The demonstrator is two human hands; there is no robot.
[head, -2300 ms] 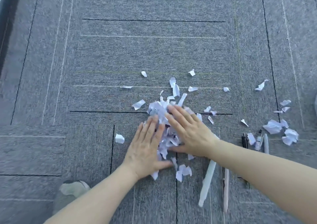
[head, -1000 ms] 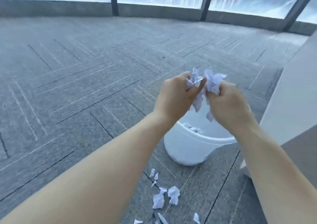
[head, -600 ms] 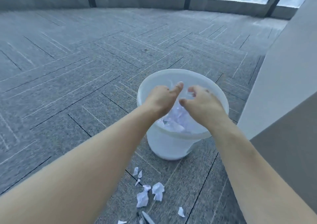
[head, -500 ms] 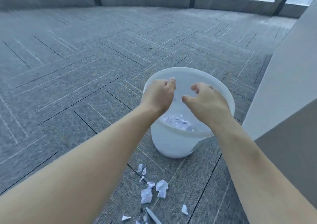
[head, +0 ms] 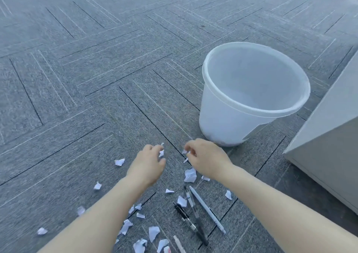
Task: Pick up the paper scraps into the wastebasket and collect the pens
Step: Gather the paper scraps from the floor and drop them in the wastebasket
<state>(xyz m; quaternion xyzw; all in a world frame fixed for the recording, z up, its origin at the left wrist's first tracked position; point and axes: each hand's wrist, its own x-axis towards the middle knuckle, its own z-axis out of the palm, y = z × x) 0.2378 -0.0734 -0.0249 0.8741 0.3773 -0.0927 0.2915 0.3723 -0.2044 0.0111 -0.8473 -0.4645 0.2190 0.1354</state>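
Wastebasket [head: 228, 120]: white, translucent, upright on grey carpet [head: 96, 78], mouth up, rim tilted toward the camera by perspective; base just beyond the right hand; contents not visible from this angle.

Pens: group lies on the carpet below the hands, long axes roughly parallel, running from upper left to lower right; counted: one white pen [head: 207, 210], two dark pens [head: 195, 214] side by side and partly overlapping, one more pale pen [head: 179, 245] cut by the lower edge; four visible, possibly more out of frame; no legible brand or writing on any.

Paper scraps [head: 190, 175]: white, crumpled; about twenty scattered on the carpet, mostly lower centre and left; exact count uncertain near the bottom edge; largest crumple sits just under the right wrist.

Left hand [head: 148, 162]: palm down, fingers curled loosely, a small scrap at the fingertips; whether it is pinched or merely beside them, cannot tell.

Right hand [head: 205, 158]: palm down, fingers curled, small scraps at the fingertips; grip likewise uncertain.

Grey cabinet [head: 329, 136] stands at right, near the wastebasket.
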